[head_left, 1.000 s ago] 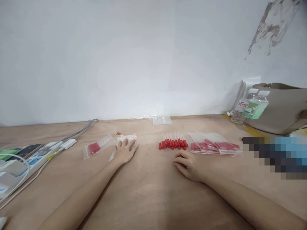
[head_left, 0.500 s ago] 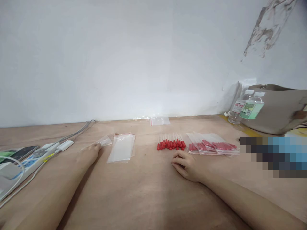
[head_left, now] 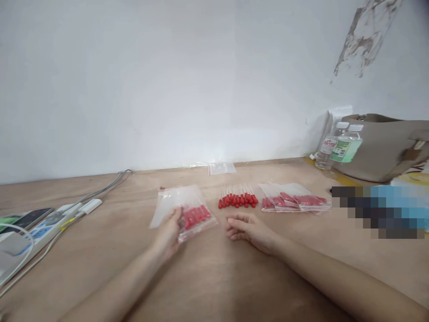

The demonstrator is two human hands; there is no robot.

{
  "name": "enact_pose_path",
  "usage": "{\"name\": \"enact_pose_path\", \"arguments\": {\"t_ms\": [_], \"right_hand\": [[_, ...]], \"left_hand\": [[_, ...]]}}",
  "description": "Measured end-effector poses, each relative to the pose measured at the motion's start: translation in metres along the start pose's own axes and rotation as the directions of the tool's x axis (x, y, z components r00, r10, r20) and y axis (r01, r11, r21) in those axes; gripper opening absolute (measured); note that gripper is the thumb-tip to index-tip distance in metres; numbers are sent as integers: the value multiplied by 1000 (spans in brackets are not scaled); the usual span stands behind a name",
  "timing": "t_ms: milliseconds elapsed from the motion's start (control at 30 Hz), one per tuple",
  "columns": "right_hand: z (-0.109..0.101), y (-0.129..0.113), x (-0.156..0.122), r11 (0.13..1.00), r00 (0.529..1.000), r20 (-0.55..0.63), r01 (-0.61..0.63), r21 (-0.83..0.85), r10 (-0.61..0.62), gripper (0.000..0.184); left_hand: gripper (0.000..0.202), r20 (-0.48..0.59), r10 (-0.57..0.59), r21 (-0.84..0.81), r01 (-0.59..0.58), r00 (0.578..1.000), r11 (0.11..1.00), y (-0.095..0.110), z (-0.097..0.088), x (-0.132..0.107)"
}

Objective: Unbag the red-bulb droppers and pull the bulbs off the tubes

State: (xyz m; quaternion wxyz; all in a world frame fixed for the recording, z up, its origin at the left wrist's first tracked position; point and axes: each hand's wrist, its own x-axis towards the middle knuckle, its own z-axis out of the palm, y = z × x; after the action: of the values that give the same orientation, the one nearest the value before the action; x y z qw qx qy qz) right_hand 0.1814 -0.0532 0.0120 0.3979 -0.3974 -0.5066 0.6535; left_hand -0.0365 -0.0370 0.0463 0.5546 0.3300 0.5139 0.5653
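Observation:
My left hand (head_left: 170, 232) grips a clear plastic bag of red-tipped swabs (head_left: 194, 217) just above the wooden table (head_left: 208, 277), over a stack of flat clear bags (head_left: 167, 203). To its right, my right hand (head_left: 246, 229) rests near the table with its fingers loosely spread and nothing in them. Beyond that hand lies a loose row of red-tipped swabs (head_left: 237, 200). Further right sit filled bags of swabs (head_left: 295, 201).
A power strip with cables and phones (head_left: 40, 223) lies at the left edge. One small clear bag (head_left: 221, 168) lies by the wall. Two water bottles (head_left: 338, 147) and a beige handbag (head_left: 389, 145) stand at the back right.
My left hand went out to the left, took hold of the filled swab bag, and has brought it back to the middle. My right hand slid slightly left.

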Motion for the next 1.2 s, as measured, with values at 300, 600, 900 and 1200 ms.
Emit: {"name": "enact_pose_path", "arguments": {"t_ms": [300,600,900,1200], "right_hand": [[-3,-4,-9,986,970,206,-150,76,131,40],[-29,-19,18,962,949,180,-234,-140,258,47],[-6,-2,-5,974,953,-200,-223,39,226,50],[-2,-5,-4,978,953,-219,-203,43,207,54]], "left_hand": [[26,254,14,221,-72,967,973,-53,1,-42],[45,925,88,371,-928,369,-13,-22,-19,-43],[59,918,-52,379,-908,393,-177,-28,-17,-45],[29,949,177,294,-932,259,-212,-21,31,-14]]}}
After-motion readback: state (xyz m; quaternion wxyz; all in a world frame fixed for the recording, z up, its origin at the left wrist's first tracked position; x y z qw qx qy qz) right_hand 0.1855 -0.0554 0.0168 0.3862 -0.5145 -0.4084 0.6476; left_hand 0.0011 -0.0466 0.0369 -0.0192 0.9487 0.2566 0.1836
